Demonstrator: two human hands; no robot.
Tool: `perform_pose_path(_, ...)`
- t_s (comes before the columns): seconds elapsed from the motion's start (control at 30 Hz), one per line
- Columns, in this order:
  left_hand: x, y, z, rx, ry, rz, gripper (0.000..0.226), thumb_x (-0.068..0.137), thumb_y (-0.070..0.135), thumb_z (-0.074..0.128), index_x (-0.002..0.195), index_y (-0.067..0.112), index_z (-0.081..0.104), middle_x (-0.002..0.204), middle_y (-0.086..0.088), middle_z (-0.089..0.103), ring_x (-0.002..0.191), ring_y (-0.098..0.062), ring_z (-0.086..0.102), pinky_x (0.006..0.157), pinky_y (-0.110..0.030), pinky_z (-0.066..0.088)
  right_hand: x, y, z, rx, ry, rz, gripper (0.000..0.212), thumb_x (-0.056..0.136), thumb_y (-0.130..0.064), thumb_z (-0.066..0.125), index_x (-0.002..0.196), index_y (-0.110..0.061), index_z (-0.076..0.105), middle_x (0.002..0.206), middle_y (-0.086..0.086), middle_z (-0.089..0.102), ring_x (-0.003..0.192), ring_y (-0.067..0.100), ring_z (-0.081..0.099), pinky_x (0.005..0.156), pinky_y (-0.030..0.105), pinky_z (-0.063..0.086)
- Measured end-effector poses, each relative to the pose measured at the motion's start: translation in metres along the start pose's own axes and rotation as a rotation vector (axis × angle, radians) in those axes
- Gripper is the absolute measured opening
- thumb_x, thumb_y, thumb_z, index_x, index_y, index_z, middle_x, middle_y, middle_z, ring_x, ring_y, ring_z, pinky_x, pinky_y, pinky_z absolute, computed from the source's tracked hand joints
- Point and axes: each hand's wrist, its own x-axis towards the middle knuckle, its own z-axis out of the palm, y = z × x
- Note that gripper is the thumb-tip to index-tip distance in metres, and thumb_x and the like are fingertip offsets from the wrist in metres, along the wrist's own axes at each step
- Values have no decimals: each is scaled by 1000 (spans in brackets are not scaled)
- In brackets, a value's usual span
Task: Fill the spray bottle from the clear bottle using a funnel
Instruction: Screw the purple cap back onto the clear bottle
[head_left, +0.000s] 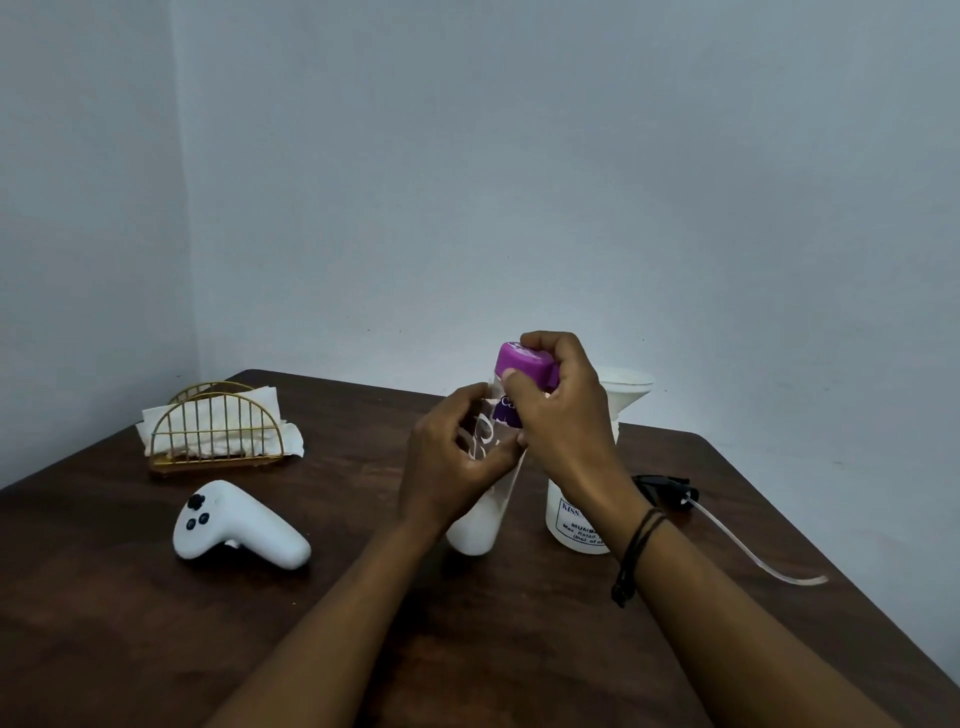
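A clear bottle (480, 525) with a purple label stands on the table's middle. My left hand (457, 462) wraps around its body. My right hand (563, 410) grips its purple cap (519, 361) at the top. Just behind to the right stands the white spray bottle (571, 525), mostly hidden by my right wrist, with a white funnel (626, 389) sitting in its neck. The black spray head (667, 488) with its clear dip tube (753, 551) lies on the table to the right.
A white hand controller (239, 525) lies at the left on the dark wooden table (363, 623). A gold wire napkin holder (218, 431) with white napkins stands at the back left. The table's right edge runs diagonally close to the dip tube.
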Motion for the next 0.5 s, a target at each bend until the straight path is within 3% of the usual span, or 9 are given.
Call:
perform_pose_path(0.13, -2, -2, 3, 28, 2, -21, 52, 77, 47, 67, 116, 12, 68, 84, 7, 68, 72, -10, 65, 61, -30, 54, 3, 5, 2, -72, 10, -71, 29, 88, -25, 69, 112, -28, 53, 94, -21, 58, 82, -8, 60, 71, 21, 54)
perform_pose_path(0.27, 1, -11, 3, 87, 67, -58, 57, 77, 54, 65, 120, 17, 66, 93, 9, 70, 77, -5, 64, 63, -21, 51, -3, 13, 5, -172, 63, -168, 44, 90, -28, 69, 128, -21, 50, 124, -7, 56, 113, 9, 57, 91, 29, 51)
perform_pose_path(0.33, 3, -19, 1, 104, 95, -107, 59, 78, 57, 64, 123, 19, 65, 98, 7, 71, 79, -7, 63, 67, -28, 54, -17, 20, 6, -196, 115, -311, 46, 88, -26, 69, 130, -17, 50, 131, -1, 52, 122, 13, 51, 97, 28, 48)
perform_pose_path(0.4, 5, -28, 0, 109, 107, -162, 53, 79, 54, 71, 122, 23, 64, 98, 8, 71, 81, -10, 65, 71, -36, 56, -35, 31, 9, -194, 124, -413, 40, 87, -24, 67, 124, -15, 53, 125, 1, 53, 117, 14, 53, 96, 25, 47)
perform_pose_path(0.5, 8, -39, 1, 148, 114, -216, 57, 77, 59, 72, 123, 27, 60, 98, 10, 70, 88, -6, 67, 76, -33, 57, -60, 55, 16, -215, 7, -434, 33, 89, -22, 65, 120, -13, 57, 116, 2, 57, 105, 15, 58, 88, 30, 51)
